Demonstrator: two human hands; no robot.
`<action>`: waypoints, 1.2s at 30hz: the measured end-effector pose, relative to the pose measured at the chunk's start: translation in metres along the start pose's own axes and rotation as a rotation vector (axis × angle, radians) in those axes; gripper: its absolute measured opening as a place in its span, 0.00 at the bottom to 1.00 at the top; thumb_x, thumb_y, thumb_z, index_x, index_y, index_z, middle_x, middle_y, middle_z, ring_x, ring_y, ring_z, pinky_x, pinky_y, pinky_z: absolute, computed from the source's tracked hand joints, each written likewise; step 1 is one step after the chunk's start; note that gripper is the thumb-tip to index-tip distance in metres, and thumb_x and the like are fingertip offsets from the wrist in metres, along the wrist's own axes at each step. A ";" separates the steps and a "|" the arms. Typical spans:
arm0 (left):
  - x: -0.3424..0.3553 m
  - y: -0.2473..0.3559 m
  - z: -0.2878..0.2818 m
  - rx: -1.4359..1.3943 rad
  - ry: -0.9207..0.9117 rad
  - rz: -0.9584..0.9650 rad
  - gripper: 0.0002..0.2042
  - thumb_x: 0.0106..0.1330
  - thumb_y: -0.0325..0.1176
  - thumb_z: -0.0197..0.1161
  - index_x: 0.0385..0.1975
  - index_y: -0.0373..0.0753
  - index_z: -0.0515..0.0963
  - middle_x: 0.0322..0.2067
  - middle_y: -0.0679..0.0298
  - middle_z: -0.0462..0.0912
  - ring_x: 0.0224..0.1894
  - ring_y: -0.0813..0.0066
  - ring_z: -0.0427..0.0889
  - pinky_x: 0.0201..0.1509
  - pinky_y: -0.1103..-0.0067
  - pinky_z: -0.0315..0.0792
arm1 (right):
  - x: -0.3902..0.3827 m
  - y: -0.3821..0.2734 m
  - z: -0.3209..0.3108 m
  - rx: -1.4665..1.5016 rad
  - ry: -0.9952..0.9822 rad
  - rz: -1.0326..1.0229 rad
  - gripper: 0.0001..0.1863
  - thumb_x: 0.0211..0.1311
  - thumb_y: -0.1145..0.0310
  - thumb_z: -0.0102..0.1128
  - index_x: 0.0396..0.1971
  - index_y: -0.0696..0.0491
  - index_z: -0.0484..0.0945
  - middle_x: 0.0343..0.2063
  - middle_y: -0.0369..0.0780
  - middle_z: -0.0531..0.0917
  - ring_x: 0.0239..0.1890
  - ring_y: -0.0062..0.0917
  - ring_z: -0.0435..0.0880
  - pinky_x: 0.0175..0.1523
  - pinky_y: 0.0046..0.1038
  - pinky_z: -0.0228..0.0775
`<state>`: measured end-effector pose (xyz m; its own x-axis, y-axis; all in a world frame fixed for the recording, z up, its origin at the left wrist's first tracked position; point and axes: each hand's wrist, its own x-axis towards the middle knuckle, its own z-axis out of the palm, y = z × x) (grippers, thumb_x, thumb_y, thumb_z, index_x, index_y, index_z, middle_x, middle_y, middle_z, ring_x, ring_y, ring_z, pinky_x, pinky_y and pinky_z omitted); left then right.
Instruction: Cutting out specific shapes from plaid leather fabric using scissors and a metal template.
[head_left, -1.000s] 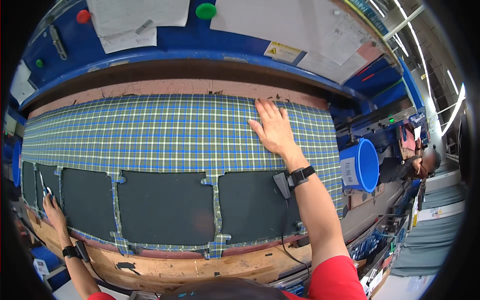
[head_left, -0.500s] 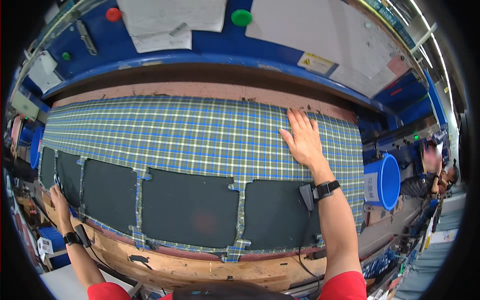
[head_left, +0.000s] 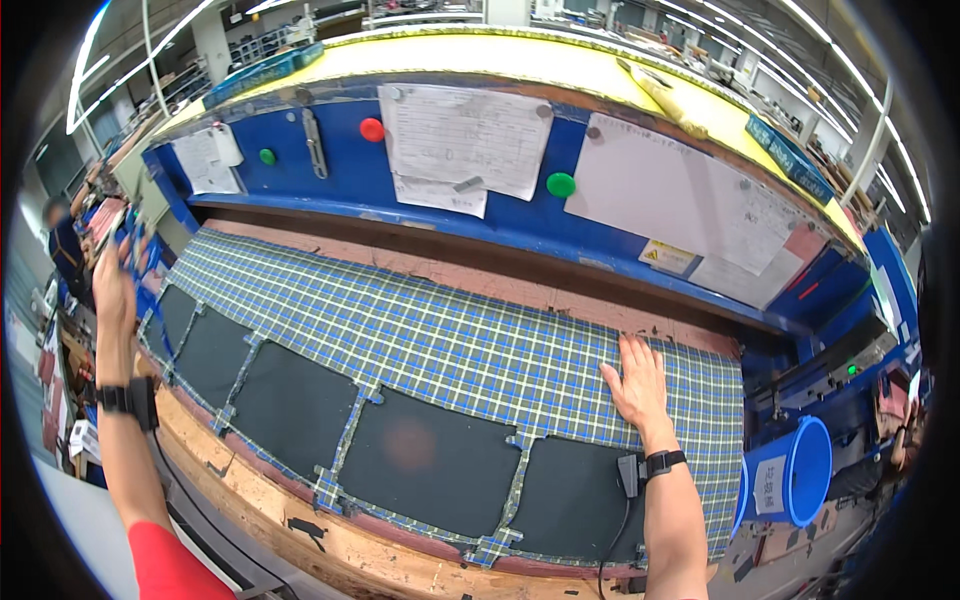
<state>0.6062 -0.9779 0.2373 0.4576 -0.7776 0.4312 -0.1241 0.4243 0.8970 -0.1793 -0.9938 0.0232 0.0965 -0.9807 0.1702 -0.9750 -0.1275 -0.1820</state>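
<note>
My right hand (head_left: 638,382) lies flat with its fingers stretched out on the plaid fabric (head_left: 480,335), near its far edge at the right. The fabric is green, blue and white and spreads over a dark surface. A row of rectangular openings along its near side shows the dark surface (head_left: 430,455) between narrow plaid strips (head_left: 350,435). My left hand (head_left: 115,285) is raised beyond the fabric's left end. Motion smears its fingers, and I cannot make out whether anything is in them. Each wrist carries a black strapped device with a cable.
A worn wooden edge (head_left: 370,555) runs along the near side. Behind the fabric stands a blue metal panel (head_left: 340,215) with papers and magnets. A blue bucket (head_left: 805,470) stands at the right. Other people show at the far left and far right.
My left hand has risen from the fabric's left end and swung up and away. My right hand still presses on the fabric. The view has tilted up, showing more of the room.
</note>
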 end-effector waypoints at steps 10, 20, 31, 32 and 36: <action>0.056 0.024 0.324 0.699 -0.145 0.800 0.11 0.79 0.35 0.54 0.45 0.31 0.73 0.45 0.50 0.78 0.47 0.56 0.77 0.56 0.67 0.71 | 0.000 0.002 0.008 -0.003 0.019 -0.017 0.36 0.71 0.47 0.55 0.68 0.58 0.68 0.69 0.47 0.70 0.73 0.41 0.63 0.77 0.48 0.50; 0.081 0.003 0.448 0.887 -0.201 0.928 0.09 0.76 0.33 0.57 0.43 0.33 0.74 0.49 0.48 0.76 0.54 0.51 0.76 0.59 0.66 0.69 | 0.005 0.001 0.001 0.005 0.042 -0.026 0.35 0.72 0.47 0.53 0.68 0.58 0.68 0.69 0.46 0.70 0.73 0.40 0.63 0.76 0.48 0.50; 0.050 -0.041 0.449 0.924 -0.137 1.016 0.19 0.75 0.37 0.56 0.60 0.33 0.73 0.62 0.42 0.75 0.67 0.43 0.70 0.72 0.59 0.62 | -0.008 -0.002 0.001 -0.009 0.005 0.014 0.36 0.71 0.47 0.53 0.69 0.58 0.67 0.70 0.47 0.69 0.74 0.41 0.63 0.77 0.47 0.48; 0.035 -0.041 0.444 0.896 -0.165 1.027 0.19 0.74 0.34 0.58 0.61 0.34 0.73 0.64 0.42 0.73 0.69 0.44 0.68 0.74 0.60 0.61 | -0.004 -0.001 0.003 0.005 0.020 -0.016 0.36 0.71 0.47 0.53 0.68 0.58 0.67 0.70 0.47 0.69 0.73 0.40 0.63 0.77 0.47 0.49; -0.042 -0.040 0.386 0.715 -0.477 0.785 0.16 0.73 0.26 0.56 0.58 0.30 0.76 0.63 0.49 0.78 0.66 0.53 0.76 0.69 0.70 0.68 | 0.006 0.002 0.004 0.014 0.047 -0.037 0.35 0.72 0.46 0.51 0.67 0.58 0.69 0.69 0.46 0.71 0.73 0.38 0.64 0.75 0.46 0.51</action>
<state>0.2517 -1.1414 0.2206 -0.3242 -0.5776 0.7492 -0.7642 0.6267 0.1524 -0.1797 -1.0001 0.0198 0.1227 -0.9672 0.2225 -0.9680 -0.1660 -0.1881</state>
